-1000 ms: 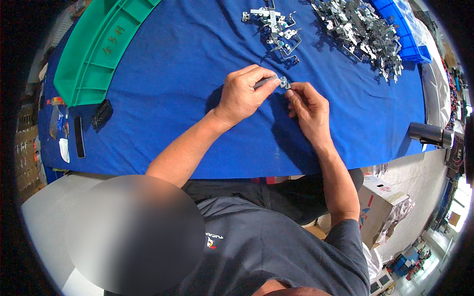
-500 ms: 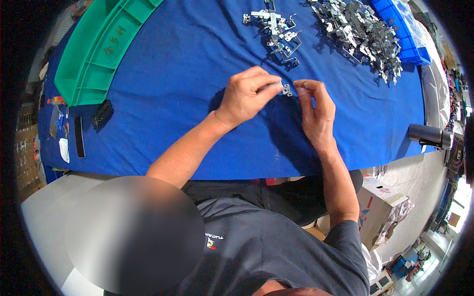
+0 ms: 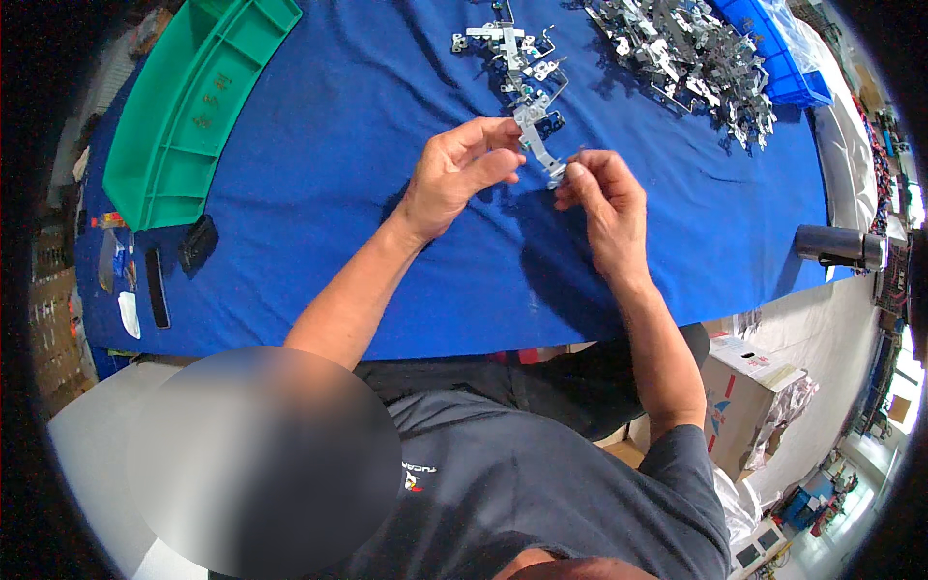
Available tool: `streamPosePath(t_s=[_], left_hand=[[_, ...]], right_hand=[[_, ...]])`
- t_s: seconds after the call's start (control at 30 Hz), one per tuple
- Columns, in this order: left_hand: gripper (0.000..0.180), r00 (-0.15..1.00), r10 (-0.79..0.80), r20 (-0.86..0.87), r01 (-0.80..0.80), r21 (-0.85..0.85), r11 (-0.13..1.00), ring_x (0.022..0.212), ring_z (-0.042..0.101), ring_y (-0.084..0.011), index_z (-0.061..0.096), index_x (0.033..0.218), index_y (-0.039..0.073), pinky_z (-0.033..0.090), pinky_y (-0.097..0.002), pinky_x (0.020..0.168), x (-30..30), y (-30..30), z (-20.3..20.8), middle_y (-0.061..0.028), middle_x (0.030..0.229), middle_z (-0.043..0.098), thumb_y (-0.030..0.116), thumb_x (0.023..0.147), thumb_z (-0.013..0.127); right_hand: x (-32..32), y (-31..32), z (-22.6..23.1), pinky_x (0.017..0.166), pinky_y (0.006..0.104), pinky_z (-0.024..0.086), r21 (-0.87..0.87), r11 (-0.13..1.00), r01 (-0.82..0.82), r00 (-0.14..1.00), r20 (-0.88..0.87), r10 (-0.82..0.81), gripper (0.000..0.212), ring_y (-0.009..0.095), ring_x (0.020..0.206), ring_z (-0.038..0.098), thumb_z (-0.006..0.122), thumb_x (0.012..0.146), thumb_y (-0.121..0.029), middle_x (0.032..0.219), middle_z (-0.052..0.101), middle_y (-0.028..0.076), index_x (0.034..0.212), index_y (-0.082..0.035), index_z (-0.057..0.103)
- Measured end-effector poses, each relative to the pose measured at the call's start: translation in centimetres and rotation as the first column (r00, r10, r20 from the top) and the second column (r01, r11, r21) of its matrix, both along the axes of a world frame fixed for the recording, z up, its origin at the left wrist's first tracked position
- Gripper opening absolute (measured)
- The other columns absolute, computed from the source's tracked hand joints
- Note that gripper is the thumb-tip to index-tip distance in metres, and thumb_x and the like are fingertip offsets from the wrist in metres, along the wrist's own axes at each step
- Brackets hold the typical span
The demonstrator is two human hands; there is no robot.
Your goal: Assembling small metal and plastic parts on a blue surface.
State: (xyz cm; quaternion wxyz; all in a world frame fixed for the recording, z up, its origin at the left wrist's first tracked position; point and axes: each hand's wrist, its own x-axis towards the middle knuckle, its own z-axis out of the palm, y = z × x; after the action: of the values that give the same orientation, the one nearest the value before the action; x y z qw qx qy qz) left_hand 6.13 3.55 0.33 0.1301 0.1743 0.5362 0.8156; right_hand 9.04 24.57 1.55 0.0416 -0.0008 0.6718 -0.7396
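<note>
A slim silver metal bracket (image 3: 541, 147) with small tabs at its ends is held above the blue cloth. My right hand (image 3: 609, 198) is closed, pinching its lower end between thumb and fingers. Beside its upper end is my left hand (image 3: 452, 174), thumb and forefinger apart; the fingertips are at or very near the metal, and I cannot tell if they touch. Just beyond lies a loose group of similar metal brackets (image 3: 510, 41), some with bent wire arms. The held bracket partly overlaps the nearest of these in view.
A large heap of metal brackets (image 3: 691, 68) lies at the far right against a blue crate (image 3: 802, 85). At the left stands a green divided bin (image 3: 159, 169) with several small parts. A black phone-like slab (image 3: 158, 288) and a dark cylinder (image 3: 839, 247) lie near opposite table sides.
The bracket has turned and now shows its length, slanting between the hands. My left thumb and fingers have parted, while my right fingers have closed on its lower end.
</note>
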Motion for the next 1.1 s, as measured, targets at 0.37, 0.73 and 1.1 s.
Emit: streamPosePath(t_s=[0.37,0.73,1.1], left_hand=[[0.037,0.987,0.157,0.047,-0.153,-0.070,0.986,0.092,0.065,-0.0158,0.062,0.125,0.000,0.054,-0.0310,0.085,0.3,0.9,-0.4,-0.0082,0.100,0.068,0.027,0.101,0.057],[0.032,0.977,0.205,-0.058,-0.213,-0.298,0.931,0.057,0.046,-0.0036,0.069,0.115,-0.001,0.052,-0.0254,0.057,1.0,1.1,0.5,0.0017,0.069,0.052,0.025,0.103,0.055],[0.021,0.965,0.165,-0.203,-0.241,-0.442,0.864,0.065,0.051,-0.0045,0.072,0.108,0.000,0.043,-0.0200,0.057,0.9,0.8,0.6,0.0017,0.078,0.058,0.016,0.098,0.062]], right_hand=[[1.2,-1.8,-0.6,0.063,0.0248,0.051,0.150,0.975,-0.164,0.986,0.025,0.163,0.013,0.008,0.071,0.061,0.061,0.098,-0.013,0.080,0.065,0.004,0.101,0.000,0.063],[0.4,-0.2,1.1,0.060,0.0241,0.041,0.315,0.948,-0.049,0.997,-0.046,0.067,0.015,0.005,0.068,0.048,0.066,0.096,-0.014,0.073,0.056,-0.001,0.099,0.001,0.066],[-0.1,0.1,0.5,0.057,0.0274,0.043,0.500,0.865,-0.037,0.959,-0.227,0.172,0.013,0.008,0.063,0.052,0.065,0.094,-0.012,0.072,0.061,0.006,0.100,0.000,0.065]])
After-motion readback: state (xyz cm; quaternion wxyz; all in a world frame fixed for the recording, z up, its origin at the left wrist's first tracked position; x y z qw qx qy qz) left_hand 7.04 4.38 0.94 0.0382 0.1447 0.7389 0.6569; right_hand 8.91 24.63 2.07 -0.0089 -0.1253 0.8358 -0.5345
